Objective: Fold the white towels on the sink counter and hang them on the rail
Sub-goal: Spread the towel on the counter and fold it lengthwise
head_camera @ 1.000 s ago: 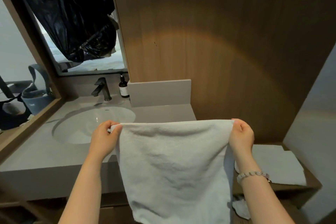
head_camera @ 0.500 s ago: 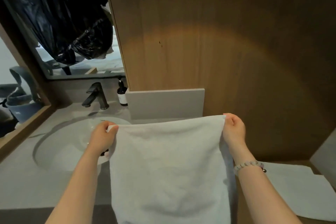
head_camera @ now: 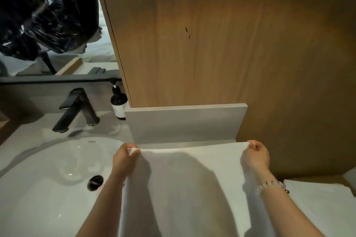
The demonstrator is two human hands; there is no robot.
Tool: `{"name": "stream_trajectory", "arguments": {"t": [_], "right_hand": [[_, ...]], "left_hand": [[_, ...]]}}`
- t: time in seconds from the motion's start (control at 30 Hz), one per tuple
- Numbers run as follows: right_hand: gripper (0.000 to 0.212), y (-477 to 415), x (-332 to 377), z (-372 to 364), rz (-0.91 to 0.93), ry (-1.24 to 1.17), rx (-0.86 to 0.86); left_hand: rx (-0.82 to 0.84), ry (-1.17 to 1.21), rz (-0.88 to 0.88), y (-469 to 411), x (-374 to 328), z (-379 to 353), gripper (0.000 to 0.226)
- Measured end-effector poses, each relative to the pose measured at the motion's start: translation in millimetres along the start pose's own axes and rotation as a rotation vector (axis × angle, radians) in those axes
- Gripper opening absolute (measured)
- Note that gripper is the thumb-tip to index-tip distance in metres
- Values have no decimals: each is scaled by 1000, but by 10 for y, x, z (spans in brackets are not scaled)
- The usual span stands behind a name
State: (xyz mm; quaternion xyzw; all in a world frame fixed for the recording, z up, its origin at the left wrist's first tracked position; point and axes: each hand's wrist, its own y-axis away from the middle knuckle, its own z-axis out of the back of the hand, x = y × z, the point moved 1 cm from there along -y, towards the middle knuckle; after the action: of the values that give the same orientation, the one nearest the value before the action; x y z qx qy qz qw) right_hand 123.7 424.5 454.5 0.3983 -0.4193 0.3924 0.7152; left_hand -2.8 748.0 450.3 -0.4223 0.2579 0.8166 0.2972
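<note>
A white towel (head_camera: 192, 184) is stretched flat between my two hands, its far edge lying close to the grey backsplash (head_camera: 185, 123) on the sink counter. My left hand (head_camera: 124, 159) pinches the towel's far left corner beside the basin. My right hand (head_camera: 255, 157) pinches the far right corner. The towel runs from that edge down toward me and out of the bottom of the view. Another white towel (head_camera: 323, 204) lies on a lower surface at the right. No rail shows in this view.
A white basin (head_camera: 48, 175) with a dark drain (head_camera: 95, 182) fills the lower left. A black faucet (head_camera: 77, 109) and a dark soap bottle (head_camera: 119, 105) stand behind it. A wooden wall panel (head_camera: 221, 44) rises ahead; a mirror with a black plastic bag (head_camera: 42, 11) is at upper left.
Both hands have moved forward and down with the towel, bringing its held edge from hanging in the air to close by the backsplash. The view has tilted downward toward the counter.
</note>
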Motion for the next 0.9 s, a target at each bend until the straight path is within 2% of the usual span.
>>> {"name": "stream_trajectory", "arguments": {"t": [0.1,0.23,0.47,0.73,0.87,0.9], "right_hand": [[20,-199,-73,-199,4,46,-20],[28,-377,-85,-346,-11,92,-35],[30,-505,-114,-516,63,225,-70],[29,-550,-202,-604,223,395,-146],[44,-506,-149,-587,211,481,-128],[43,-462,-105,-556,192,507,-144]], "left_hand": [[-78,49,60,-149,82,-94,26],[-159,55,71,-251,88,-163,38],[-246,66,68,-365,122,-246,29],[-239,-36,59,-352,89,-239,24],[-226,-112,124,-303,16,-252,31],[-247,-153,106,-276,-2,-251,34]]}}
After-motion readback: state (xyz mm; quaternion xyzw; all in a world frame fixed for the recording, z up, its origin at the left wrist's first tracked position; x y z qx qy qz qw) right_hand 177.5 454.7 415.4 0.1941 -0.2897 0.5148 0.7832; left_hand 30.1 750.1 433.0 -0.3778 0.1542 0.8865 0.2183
